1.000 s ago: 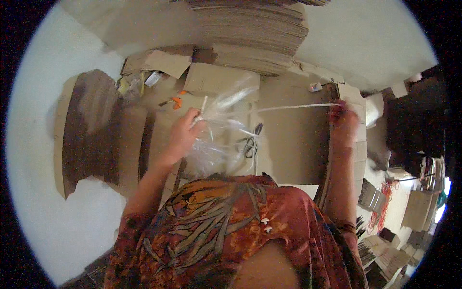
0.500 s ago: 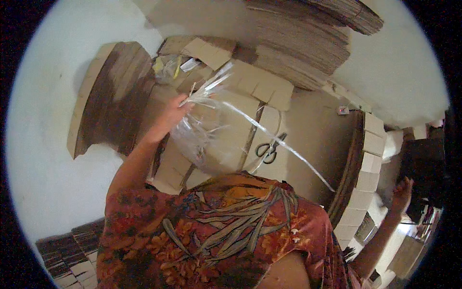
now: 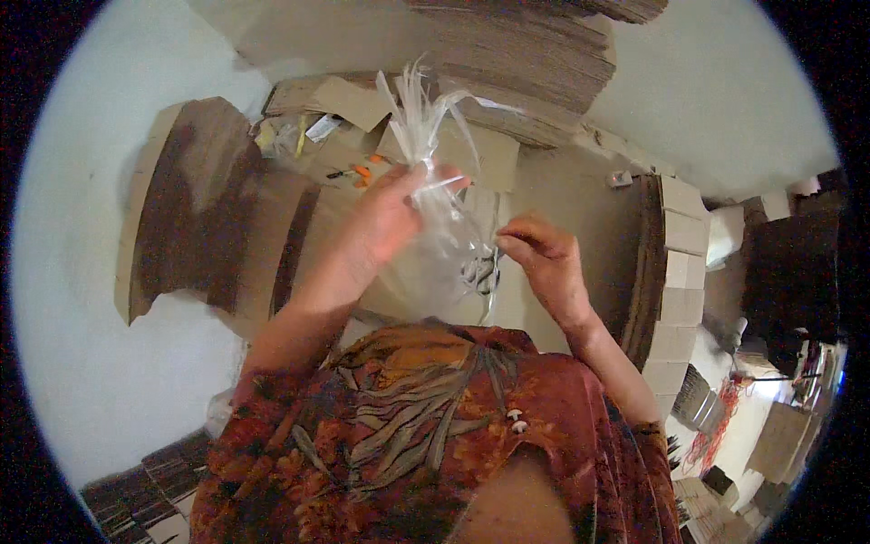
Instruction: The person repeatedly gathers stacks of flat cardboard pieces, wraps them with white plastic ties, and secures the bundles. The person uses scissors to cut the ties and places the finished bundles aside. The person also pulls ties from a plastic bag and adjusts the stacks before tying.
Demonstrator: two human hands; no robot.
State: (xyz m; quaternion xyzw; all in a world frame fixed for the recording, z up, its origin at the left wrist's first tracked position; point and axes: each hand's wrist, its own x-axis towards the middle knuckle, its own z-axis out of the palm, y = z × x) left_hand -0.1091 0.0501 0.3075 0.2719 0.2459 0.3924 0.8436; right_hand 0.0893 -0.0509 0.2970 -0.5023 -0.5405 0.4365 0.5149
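Observation:
My left hand (image 3: 394,208) is closed around the gathered neck of a clear plastic bag (image 3: 444,218), held up in front of me. Its frayed, whitish ends (image 3: 419,113) fan out above my fingers. A white plastic strip (image 3: 438,186) crosses the neck at my thumb. My right hand (image 3: 548,263) is just right of the bag, thumb and fingertips pinched together; what they hold, if anything, I cannot make out. Dark-handled scissors (image 3: 480,272) lie on the cardboard between the hands, partly seen through the plastic.
Orange-handled tools (image 3: 364,170) lie beyond my left hand. Stacked cardboard sheets (image 3: 195,208) stand at the left, with another stack (image 3: 648,263) at the right. Flat cardboard (image 3: 580,208) spreads underneath. A small box (image 3: 619,179) sits at the far right.
My right hand has come in from the far right to beside the bag. My left hand has moved right, and the bag's neck now stands upright. The long stretched white strip no longer shows.

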